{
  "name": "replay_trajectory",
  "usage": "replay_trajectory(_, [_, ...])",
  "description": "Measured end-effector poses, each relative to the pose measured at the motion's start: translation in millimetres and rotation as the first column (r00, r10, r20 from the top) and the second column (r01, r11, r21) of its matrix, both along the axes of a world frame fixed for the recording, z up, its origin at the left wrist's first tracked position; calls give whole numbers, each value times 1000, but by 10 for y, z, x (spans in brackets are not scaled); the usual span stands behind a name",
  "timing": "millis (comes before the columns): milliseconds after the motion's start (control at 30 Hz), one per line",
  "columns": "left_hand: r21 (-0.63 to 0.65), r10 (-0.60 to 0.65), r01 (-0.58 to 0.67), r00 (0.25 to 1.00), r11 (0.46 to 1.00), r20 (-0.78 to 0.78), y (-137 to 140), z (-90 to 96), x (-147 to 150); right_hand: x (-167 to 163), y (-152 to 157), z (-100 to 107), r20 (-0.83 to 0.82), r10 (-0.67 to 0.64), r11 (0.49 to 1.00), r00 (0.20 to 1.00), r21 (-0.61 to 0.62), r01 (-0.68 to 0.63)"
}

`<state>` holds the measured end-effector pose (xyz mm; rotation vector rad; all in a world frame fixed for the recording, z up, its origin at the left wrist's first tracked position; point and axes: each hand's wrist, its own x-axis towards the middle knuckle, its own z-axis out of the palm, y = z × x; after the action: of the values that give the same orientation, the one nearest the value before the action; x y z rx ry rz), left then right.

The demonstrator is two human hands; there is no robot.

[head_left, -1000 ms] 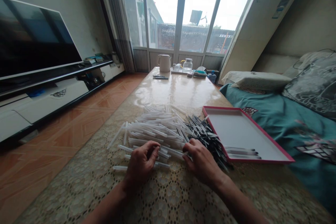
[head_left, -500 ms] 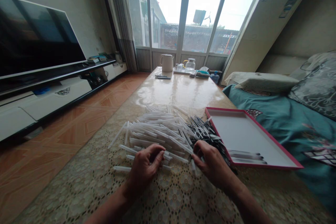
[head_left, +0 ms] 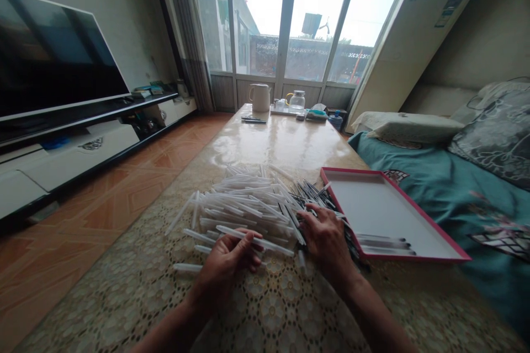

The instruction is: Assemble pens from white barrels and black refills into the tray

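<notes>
My left hand (head_left: 232, 256) is closed, with a translucent white pen barrel (head_left: 227, 230) pinched between thumb and fingers. Behind it lies a loose heap of similar white barrels (head_left: 244, 198), with a few single ones near the hand. My right hand (head_left: 325, 234) rests over a pile of thin dark pen refills (head_left: 310, 192), its fingers bent and somewhat apart; the fingertips are partly hidden among the refills. A short clear cap-like piece (head_left: 302, 262) lies just left of that hand.
A shallow white box with a red rim (head_left: 422, 205) stands to the right, several assembled-looking pens (head_left: 383, 245) inside along its near edge. At the table's far end are a beige jug (head_left: 260, 98), a glass pot (head_left: 297, 101) and a tissue pack (head_left: 317, 114). A teal-covered seat (head_left: 430, 176) borders the table.
My right hand has moved up and forward onto the dark refills from the barrels' near end. The barrel in my left hand now points up-left, more of it showing. The view has shifted slightly.
</notes>
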<state>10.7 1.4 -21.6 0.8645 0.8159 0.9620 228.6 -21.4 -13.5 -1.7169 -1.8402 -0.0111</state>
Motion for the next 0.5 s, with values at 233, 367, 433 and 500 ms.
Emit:
replay_trajectory(233, [2, 40, -40, 998, 999, -44, 1, 18, -8, 183, 102, -164, 274, -145, 987, 951, -26, 158])
replay_trajectory(367, [-2, 38, -38, 998, 999, -44, 18, -10, -15, 155, 78, -91, 271, -160, 985, 949, -18, 171])
replay_trajectory(433, [4, 36, -36, 998, 999, -48, 22, -22, -19, 154, 70, -53, 276, -183, 981, 943, -12, 194])
replay_trajectory(500, [10, 36, -35, 998, 999, -47, 18, -26, -22, 155, 70, -34, 297, -197, 978, 935, -14, 210])
